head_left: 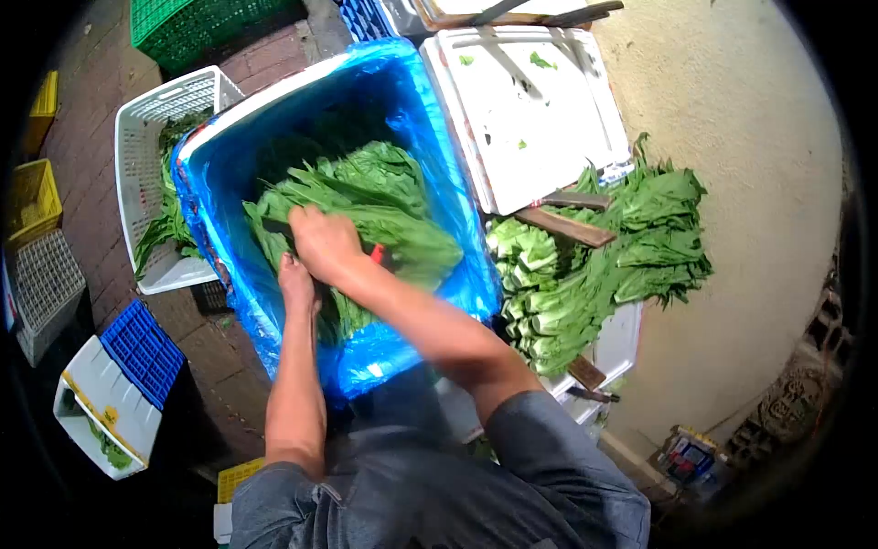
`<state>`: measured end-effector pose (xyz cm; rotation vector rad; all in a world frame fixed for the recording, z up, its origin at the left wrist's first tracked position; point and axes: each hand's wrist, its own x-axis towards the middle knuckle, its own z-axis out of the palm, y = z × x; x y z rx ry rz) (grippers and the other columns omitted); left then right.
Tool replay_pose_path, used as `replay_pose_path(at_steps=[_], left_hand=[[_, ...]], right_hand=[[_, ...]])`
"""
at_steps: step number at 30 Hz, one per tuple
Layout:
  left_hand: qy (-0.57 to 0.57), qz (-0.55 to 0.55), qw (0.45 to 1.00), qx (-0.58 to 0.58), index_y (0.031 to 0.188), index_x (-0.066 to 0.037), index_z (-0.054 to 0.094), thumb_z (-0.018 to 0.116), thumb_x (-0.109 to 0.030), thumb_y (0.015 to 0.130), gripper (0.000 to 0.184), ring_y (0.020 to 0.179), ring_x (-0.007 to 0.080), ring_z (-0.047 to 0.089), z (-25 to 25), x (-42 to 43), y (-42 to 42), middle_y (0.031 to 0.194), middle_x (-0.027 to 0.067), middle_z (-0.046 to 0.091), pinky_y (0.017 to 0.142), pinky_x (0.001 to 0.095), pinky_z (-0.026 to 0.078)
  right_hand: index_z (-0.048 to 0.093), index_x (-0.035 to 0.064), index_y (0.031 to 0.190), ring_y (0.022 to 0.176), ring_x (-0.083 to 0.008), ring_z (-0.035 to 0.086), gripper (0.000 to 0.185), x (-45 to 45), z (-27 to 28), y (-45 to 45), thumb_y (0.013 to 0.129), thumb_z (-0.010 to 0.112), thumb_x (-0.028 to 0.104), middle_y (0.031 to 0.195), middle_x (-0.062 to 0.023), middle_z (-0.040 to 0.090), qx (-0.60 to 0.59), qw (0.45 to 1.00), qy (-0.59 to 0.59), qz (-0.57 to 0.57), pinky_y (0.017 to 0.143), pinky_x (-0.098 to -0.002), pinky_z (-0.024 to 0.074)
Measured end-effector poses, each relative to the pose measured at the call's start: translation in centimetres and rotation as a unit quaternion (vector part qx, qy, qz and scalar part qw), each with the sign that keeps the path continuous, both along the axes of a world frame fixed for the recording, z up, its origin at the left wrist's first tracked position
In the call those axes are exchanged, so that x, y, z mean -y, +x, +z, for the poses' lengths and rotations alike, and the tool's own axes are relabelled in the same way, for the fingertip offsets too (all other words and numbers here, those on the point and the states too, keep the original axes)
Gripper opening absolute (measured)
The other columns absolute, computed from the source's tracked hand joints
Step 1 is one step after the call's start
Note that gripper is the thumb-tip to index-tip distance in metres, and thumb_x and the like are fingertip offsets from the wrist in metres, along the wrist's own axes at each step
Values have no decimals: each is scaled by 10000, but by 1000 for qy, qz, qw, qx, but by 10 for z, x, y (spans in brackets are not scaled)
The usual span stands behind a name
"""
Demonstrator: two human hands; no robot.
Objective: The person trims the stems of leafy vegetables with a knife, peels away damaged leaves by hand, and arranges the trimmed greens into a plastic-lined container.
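A box lined with blue plastic (468,240) holds leafy greens (384,183). Over the greens, my right hand (325,240) is closed; a dark flat strip shows at its left side and a red piece (378,253) beside its wrist. Whether these are one object is hidden by the hand. Just below and left of it, my left hand (298,282) is closed at the near left side of the greens, its fingertips close to my right hand. What it grips is too small to tell. The greens at the right of the pile look blurred.
Bundled greens (594,284) lie right of the box, with wooden strips (567,226) beside and over them. A white foam lid (540,110) is at the upper right. Left are a white crate (137,183) with greens, a blue crate (144,352) and yellow crates (35,197). A green crate (206,32) stands behind.
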<state>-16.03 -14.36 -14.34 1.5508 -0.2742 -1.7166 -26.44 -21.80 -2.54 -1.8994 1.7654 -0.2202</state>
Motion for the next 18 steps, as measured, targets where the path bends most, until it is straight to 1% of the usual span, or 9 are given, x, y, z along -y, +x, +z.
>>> replay_pose_path(at_steps=[2,3,5,7,8,11,14,17,18], left_hand=[[7,58,995,-76,1117,-47,505,497,-36,973,144,888,178,628,-51,0,3,1014,90,631,774,310,540],[17,75,991,-108,1133,-44,506,522,-39,964,170,890,179,627,-40,11,-4,1019,89,633,777,314,540],[41,114,978,-172,1166,-39,508,572,-43,946,229,893,181,626,1,34,-16,1029,89,638,783,323,541],[33,-12,999,13,1192,-31,519,625,-49,920,292,915,188,625,-52,25,-7,1058,90,645,798,330,533],[39,9,999,-10,1184,-25,536,661,-55,899,313,925,194,624,-59,26,-7,1074,91,652,814,335,521],[40,12,999,-9,1156,-10,568,705,-57,872,319,939,204,622,-42,34,-14,1076,91,662,850,332,490],[40,-7,998,40,1175,5,561,726,-82,861,365,960,200,618,-29,36,-17,1089,105,661,858,326,482],[29,-27,991,129,1189,14,549,767,-145,833,447,934,191,596,-25,32,-14,1056,102,640,842,317,470],[23,-33,986,162,1189,17,545,783,-169,822,476,915,186,585,-27,28,-11,1034,97,631,832,314,466]], right_hand=[[564,40,1056,755,-383,681,295,19,-26,7,794,654,141,934,-182,628,-37,999,33,-22,658,-465,552],[539,26,1240,822,-409,676,472,27,-8,5,811,667,176,1092,-238,619,-34,996,80,-21,697,-469,553],[479,30,1338,877,-425,666,570,19,19,0,827,670,194,1208,-266,579,35,996,3,-81,732,-470,551],[485,30,1363,962,-445,641,577,-7,53,-15,853,671,228,1315,-290,539,140,978,-26,-152,796,-467,539],[552,11,1289,962,-418,645,508,-29,47,-25,850,692,223,1230,-265,593,186,961,-109,-174,825,-424,534],[611,-12,1144,873,-259,668,357,-116,31,-67,896,673,238,995,-169,676,281,872,-8,-402,782,-359,526],[571,-1,1204,666,-114,574,367,-182,6,-117,929,663,223,980,-79,643,288,757,67,-582,511,-259,479],[539,8,1196,604,-121,561,392,-207,-48,-154,909,687,230,930,-69,627,185,789,145,-567,449,-258,460],[527,9,1201,589,-124,555,408,-202,-51,-156,901,695,229,926,-70,625,231,767,154,-579,437,-261,453]])
